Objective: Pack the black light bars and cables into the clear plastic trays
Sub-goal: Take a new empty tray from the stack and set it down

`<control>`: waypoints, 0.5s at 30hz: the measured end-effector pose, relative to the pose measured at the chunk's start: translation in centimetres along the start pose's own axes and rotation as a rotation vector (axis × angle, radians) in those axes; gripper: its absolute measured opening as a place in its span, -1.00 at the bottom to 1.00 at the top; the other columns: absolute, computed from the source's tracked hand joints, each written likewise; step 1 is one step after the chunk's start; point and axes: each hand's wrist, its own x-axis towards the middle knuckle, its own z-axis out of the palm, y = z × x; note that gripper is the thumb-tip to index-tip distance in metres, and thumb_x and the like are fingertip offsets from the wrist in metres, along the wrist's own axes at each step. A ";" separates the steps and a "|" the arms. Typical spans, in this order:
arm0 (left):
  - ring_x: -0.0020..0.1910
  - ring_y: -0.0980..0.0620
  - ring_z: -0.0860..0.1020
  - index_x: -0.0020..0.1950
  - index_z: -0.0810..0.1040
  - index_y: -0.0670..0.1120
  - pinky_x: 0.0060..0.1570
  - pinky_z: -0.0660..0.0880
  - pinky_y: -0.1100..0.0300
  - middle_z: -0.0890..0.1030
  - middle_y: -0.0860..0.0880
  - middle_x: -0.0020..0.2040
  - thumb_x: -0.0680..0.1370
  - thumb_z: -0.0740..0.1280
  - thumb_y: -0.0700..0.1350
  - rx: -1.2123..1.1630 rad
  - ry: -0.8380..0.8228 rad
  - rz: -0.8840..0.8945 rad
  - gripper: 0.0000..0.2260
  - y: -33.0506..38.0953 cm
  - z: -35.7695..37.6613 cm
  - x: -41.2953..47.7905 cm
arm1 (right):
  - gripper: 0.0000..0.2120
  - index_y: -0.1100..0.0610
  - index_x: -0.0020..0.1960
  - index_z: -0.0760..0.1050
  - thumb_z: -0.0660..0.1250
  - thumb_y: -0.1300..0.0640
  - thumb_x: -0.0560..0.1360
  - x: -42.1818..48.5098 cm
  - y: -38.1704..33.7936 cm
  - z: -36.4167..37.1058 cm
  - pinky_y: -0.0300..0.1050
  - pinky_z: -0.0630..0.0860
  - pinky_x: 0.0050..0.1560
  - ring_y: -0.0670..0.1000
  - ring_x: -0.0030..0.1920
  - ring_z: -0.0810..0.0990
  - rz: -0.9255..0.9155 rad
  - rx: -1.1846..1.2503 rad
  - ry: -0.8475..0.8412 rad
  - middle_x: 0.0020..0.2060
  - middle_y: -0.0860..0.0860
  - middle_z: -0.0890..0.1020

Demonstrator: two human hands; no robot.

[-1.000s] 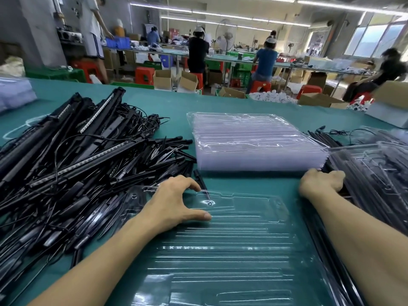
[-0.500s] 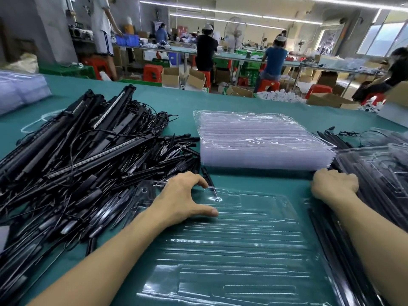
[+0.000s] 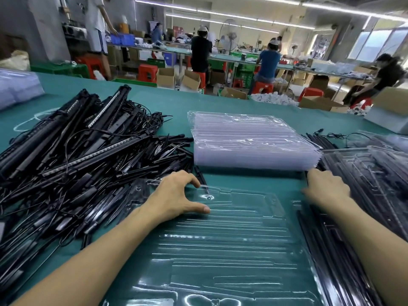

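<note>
An empty clear plastic tray (image 3: 220,250) lies on the green table right in front of me. My left hand (image 3: 176,195) rests on its far left corner, thumb laid flat on the plastic and fingers arched down at the edge. My right hand (image 3: 326,188) is at the tray's far right corner, beside the filled trays (image 3: 371,173); it is blurred and its grip does not show. A big tangled pile of black light bars and cables (image 3: 77,155) lies to the left, touching the tray's left edge.
A stack of empty clear trays (image 3: 254,142) stands just beyond the tray. Clear bagged goods (image 3: 17,89) sit at the far left of the green table (image 3: 176,102). Other people work at benches across the room, among cardboard boxes and red stools.
My right hand has shifted from the edge of the filled trays toward the near tray's right corner and is now blurred. The left hand stays on the tray's corner.
</note>
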 end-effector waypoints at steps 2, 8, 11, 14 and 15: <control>0.08 0.21 0.47 0.05 0.55 0.15 0.17 0.49 0.11 0.50 0.24 0.02 0.09 0.40 0.55 0.002 0.000 -0.002 -0.31 0.1 -0.1 -0.1 | -0.67 0.21 0.25 0.37 0.26 0.20 0.50 -0.4 -0.2 0.0 0.05 0.42 -0.05 0.29 0.15 0.52 0.034 0.054 -0.020 0.16 0.23 0.52; 0.09 0.20 0.46 0.04 0.54 0.17 0.17 0.49 0.09 0.50 0.25 0.02 0.08 0.38 0.58 0.011 0.003 0.003 -0.30 0.0 0.0 -0.1 | -0.62 0.26 0.28 0.23 0.21 0.11 0.55 -0.7 -0.4 0.1 0.11 0.38 0.16 0.33 0.27 0.44 0.164 0.270 -0.104 0.28 0.31 0.45; 0.08 0.20 0.47 0.03 0.54 0.18 0.16 0.49 0.11 0.50 0.24 0.02 0.08 0.37 0.58 0.015 0.004 0.010 -0.31 -0.1 0.0 0.0 | -0.67 0.22 0.24 0.29 0.22 0.12 0.54 -1.0 -0.1 -0.6 0.05 0.37 0.00 0.28 0.20 0.50 0.097 0.123 -0.095 0.23 0.24 0.50; 0.07 0.20 0.47 0.02 0.54 0.18 0.15 0.49 0.13 0.50 0.23 0.01 0.07 0.37 0.58 0.014 -0.002 0.016 -0.31 -0.1 0.0 0.0 | -0.73 0.23 0.19 0.34 0.20 0.21 0.51 -2.4 -0.2 -1.4 0.02 0.36 -0.07 0.28 0.15 0.53 0.044 0.031 -0.021 0.16 0.22 0.53; 0.07 0.20 0.46 0.01 0.54 0.18 0.14 0.48 0.14 0.50 0.23 0.01 0.07 0.37 0.58 0.014 -0.002 0.018 -0.31 -0.1 0.0 0.0 | -0.74 0.24 0.19 0.36 0.20 0.24 0.50 -3.1 -0.3 -1.9 0.02 0.37 -0.08 0.29 0.15 0.53 0.039 0.008 0.009 0.15 0.22 0.54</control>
